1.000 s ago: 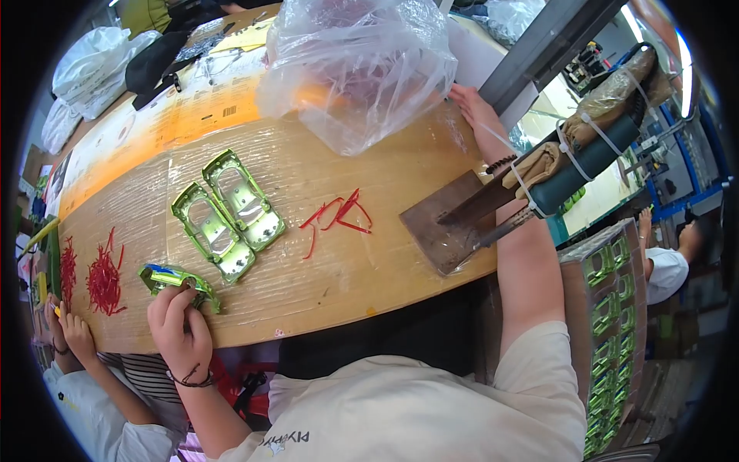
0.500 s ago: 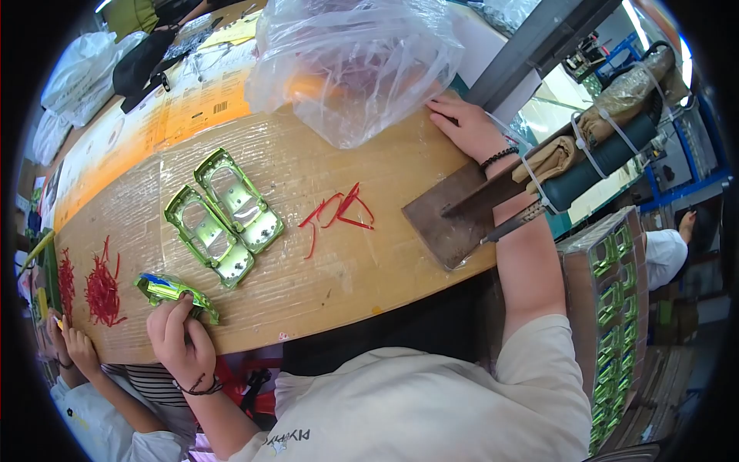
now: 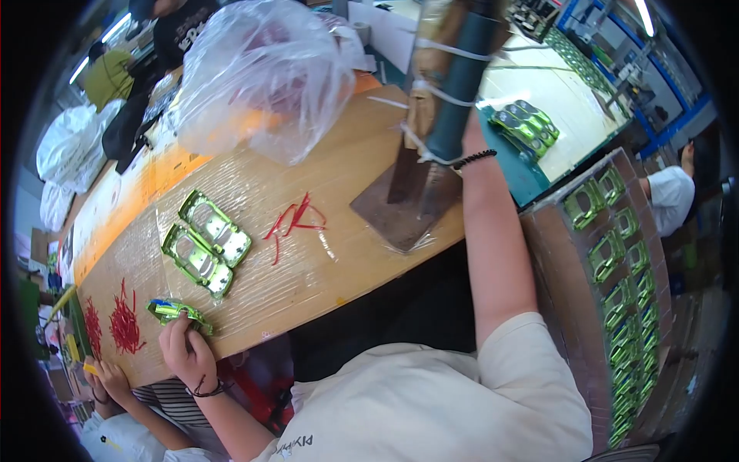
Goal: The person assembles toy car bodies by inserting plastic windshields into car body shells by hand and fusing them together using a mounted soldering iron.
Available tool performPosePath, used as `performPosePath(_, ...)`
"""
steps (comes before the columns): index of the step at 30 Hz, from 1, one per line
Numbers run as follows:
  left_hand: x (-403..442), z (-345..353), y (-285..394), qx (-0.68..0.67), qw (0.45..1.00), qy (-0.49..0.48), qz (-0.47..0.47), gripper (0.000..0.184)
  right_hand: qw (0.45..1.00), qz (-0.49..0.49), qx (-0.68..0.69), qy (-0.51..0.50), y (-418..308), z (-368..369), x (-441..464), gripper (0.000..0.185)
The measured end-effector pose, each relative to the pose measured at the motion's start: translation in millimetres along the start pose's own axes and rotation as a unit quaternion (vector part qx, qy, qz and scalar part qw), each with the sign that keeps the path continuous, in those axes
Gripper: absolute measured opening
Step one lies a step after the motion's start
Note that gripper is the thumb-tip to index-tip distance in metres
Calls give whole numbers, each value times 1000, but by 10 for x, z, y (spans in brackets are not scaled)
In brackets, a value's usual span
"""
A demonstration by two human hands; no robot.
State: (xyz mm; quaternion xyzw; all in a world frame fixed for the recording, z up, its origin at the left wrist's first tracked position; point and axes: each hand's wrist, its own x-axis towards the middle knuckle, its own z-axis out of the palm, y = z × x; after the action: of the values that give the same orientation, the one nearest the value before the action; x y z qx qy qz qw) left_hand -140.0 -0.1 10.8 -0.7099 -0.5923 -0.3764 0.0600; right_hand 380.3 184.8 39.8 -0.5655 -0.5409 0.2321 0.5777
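My left hand (image 3: 185, 350) is closed on a green toy car shell (image 3: 175, 311) with blue on its top, near the table's front edge. Two more green car shells, a rear one (image 3: 228, 245) and a front one (image 3: 219, 283), lie side by side with their hollow insides up. To their right are several thin red strips (image 3: 295, 220). My right arm reaches past a post wrapped in dark green padding (image 3: 464, 69). Only the back of my right hand (image 3: 474, 137) shows beside the post; its fingers are hidden.
The post stands on a rusty metal base plate (image 3: 400, 219). A clear plastic bag (image 3: 262, 77) covers the table's back. Red strip piles (image 3: 123, 323) lie left, near another person's hand (image 3: 114, 379). Green shells fill a carton (image 3: 531, 231) at right; more shells (image 3: 525, 127) sit on another table.
My right hand has left the table beside the bag and reached farther out behind the post. The view has turned right. My left hand still holds the shell.
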Motion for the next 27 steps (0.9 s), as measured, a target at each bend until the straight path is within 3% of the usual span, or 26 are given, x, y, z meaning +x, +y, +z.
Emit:
performPosePath(2, -22, -7, 11, 16, 1000, -14, -5, 23, 973, -86, -201, 80, -238, -44, -107, 21)
performPosePath(4, -2, -22, 26, 54, 998, -33, 3, 23, 954, -51, -294, 42, -145, -48, -108, 21)
performPosePath(9, 33, -16, 116, 51, 998, -29, 3, 18, 953, -128, -268, 59, 164, -120, -57, 35)
performPosePath(12, 34, -5, 120, 56, 998, -22, 3, 18, 957, -90, -275, 8, 159, -165, -72, 41)
performPosePath(27, 24, -12, 120, 58, 998, -22, -26, 18, 949, -163, -267, -44, 230, 12, 101, 25)
